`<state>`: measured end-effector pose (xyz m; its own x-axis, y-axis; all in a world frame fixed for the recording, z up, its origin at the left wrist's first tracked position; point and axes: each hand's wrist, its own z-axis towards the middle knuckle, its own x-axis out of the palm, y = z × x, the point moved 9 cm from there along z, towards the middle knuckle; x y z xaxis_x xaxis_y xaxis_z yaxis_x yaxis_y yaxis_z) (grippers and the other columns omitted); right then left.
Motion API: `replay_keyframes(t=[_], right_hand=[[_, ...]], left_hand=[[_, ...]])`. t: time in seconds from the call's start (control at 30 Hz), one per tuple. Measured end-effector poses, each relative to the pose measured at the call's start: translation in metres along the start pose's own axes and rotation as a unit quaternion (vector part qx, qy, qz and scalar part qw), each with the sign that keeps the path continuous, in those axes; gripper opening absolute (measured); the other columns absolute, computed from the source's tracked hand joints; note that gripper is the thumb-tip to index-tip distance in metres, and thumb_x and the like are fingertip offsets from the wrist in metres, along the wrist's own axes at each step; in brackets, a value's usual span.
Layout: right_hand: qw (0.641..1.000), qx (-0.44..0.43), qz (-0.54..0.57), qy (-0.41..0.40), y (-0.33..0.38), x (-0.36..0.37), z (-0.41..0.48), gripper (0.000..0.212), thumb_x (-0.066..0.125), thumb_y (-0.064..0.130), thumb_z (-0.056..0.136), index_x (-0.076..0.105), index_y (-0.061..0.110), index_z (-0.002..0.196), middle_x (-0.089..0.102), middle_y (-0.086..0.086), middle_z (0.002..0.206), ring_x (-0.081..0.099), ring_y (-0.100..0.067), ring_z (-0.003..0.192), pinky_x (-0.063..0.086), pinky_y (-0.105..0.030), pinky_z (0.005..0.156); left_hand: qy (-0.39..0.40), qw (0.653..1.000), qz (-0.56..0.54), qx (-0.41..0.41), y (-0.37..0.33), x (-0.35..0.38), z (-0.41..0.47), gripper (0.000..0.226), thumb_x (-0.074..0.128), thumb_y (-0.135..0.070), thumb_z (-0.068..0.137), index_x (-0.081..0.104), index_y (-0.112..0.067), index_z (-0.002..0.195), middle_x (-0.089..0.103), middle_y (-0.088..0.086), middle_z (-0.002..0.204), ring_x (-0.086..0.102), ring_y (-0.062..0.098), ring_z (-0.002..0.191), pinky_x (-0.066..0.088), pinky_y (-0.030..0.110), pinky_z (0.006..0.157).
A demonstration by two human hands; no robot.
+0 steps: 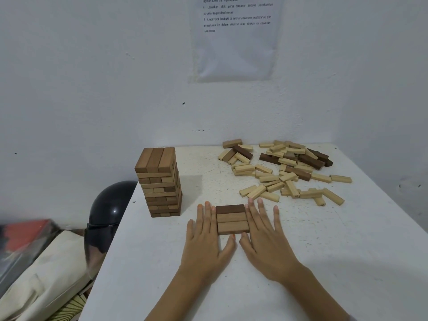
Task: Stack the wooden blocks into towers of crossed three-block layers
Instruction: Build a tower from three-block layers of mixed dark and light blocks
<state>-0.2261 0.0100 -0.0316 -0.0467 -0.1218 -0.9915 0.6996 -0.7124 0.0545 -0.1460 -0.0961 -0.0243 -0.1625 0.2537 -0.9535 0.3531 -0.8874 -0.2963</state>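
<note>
Near the front of the white table [301,262], three blocks lie side by side as a flat first layer [232,219], the farthest one darker than the other two. The left hand [205,235] and the right hand [266,237] lie flat with straight fingers on either side of it, pressing in against the block ends, thumbs near the front edge. Neither hand holds anything.

To do this squaring well, I would say push evenly from both sides, so the ends come flush and no gap stays between blocks; a crooked base will tell higher up. The next three should go across these, at a right angle.

A finished tower [159,181] stands just left and farther back, well clear of the hands. The loose pile of blocks [284,172] lies scattered toward the far right of the table, within reach.
</note>
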Motion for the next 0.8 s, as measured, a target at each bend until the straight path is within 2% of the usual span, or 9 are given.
replay_keyframes(t=[0.17,0.27,0.3,0.4,0.43,0.53,0.6,0.7,0.8], right_hand=[[1.0,-0.004,0.004,0.009,0.001,-0.001,0.0,0.069,0.005,0.043,0.099,0.038,0.003,0.145,0.036,-0.014,0.152,0.031,-0.032,0.142,0.018,-0.054,0.106],[1.0,-0.009,0.011,0.011,0.001,0.001,0.0,0.063,0.018,0.04,0.097,0.035,0.004,0.147,0.036,-0.013,0.152,0.028,-0.031,0.143,0.018,-0.052,0.107],[1.0,-0.014,0.017,0.02,0.002,0.0,0.001,0.068,0.018,0.043,0.094,0.025,0.005,0.15,0.029,-0.012,0.156,0.018,-0.028,0.146,0.014,-0.051,0.109],[0.997,-0.028,0.062,0.04,0.003,-0.004,-0.001,0.08,-0.007,0.056,0.078,-0.021,0.016,0.146,-0.022,0.002,0.158,-0.026,-0.016,0.145,-0.014,-0.042,0.117],[0.995,-0.025,0.08,0.047,0.001,-0.005,-0.001,0.083,-0.01,0.057,0.074,-0.025,0.018,0.145,-0.026,0.005,0.156,-0.03,-0.013,0.143,-0.018,-0.039,0.117],[0.991,-0.023,0.131,0.018,-0.003,-0.015,0.0,0.087,0.0,0.06,0.076,-0.009,0.022,0.154,-0.012,0.011,0.161,-0.023,-0.006,0.144,-0.021,-0.031,0.116],[0.982,-0.042,0.184,-0.004,-0.002,-0.026,0.001,0.077,0.016,0.058,0.083,0.01,0.026,0.153,0.002,0.014,0.16,-0.016,-0.002,0.145,-0.021,-0.025,0.114],[0.962,-0.085,0.26,-0.02,0.001,-0.038,0.005,0.05,0.043,0.041,0.09,0.035,0.032,0.138,0.019,0.018,0.152,-0.011,0.012,0.139,-0.019,-0.016,0.112],[0.948,-0.124,0.292,-0.029,0.001,-0.041,0.011,0.031,0.053,0.033,0.09,0.046,0.034,0.12,0.03,0.02,0.146,-0.006,0.019,0.135,-0.014,-0.012,0.111]], left_hand=[[0.005,1.0,0.001,0.004,-0.003,-0.002,0.0,0.091,-0.011,-0.062,0.071,-0.022,-0.017,0.149,-0.031,-0.002,0.156,-0.031,0.013,0.142,-0.018,0.03,0.11],[0.01,1.0,-0.004,0.003,-0.001,0.0,0.0,0.091,-0.011,-0.063,0.072,-0.022,-0.017,0.15,-0.029,-0.001,0.157,-0.03,0.014,0.143,-0.014,0.032,0.114],[0.014,1.0,-0.01,0.002,0.0,0.001,0.0,0.092,-0.01,-0.063,0.072,-0.021,-0.017,0.15,-0.028,-0.001,0.157,-0.029,0.013,0.143,-0.011,0.033,0.116],[0.037,0.998,-0.046,-0.001,0.003,0.0,0.002,0.089,0.002,-0.064,0.078,-0.02,-0.017,0.151,-0.026,-0.001,0.158,-0.028,0.009,0.143,-0.009,0.034,0.118],[0.046,0.997,-0.067,0.004,0.003,-0.001,0.002,0.087,0.011,-0.062,0.082,-0.019,-0.018,0.151,-0.025,-0.002,0.158,-0.028,0.007,0.142,-0.01,0.033,0.117],[0.051,0.985,-0.163,0.028,0.001,-0.012,0.0,0.089,0.035,-0.052,0.081,-0.01,-0.027,0.153,-0.02,-0.011,0.158,-0.027,-0.002,0.14,-0.01,0.025,0.111],[0.038,0.973,-0.225,0.037,0.002,-0.022,0.0,0.079,0.044,-0.046,0.076,0.012,-0.036,0.147,-0.008,-0.018,0.158,-0.02,-0.01,0.137,-0.006,0.023,0.108],[0.016,0.971,-0.227,0.069,0.003,-0.032,0.003,0.059,0.043,-0.054,0.069,0.032,-0.039,0.126,0.009,-0.022,0.152,-0.006,-0.007,0.14,0.002,0.025,0.104],[0.006,0.973,-0.207,0.106,0.003,-0.036,0.007,0.046,0.042,-0.057,0.072,0.038,-0.039,0.115,0.019,-0.024,0.145,-0.001,-0.008,0.139,0.005,0.025,0.104]])
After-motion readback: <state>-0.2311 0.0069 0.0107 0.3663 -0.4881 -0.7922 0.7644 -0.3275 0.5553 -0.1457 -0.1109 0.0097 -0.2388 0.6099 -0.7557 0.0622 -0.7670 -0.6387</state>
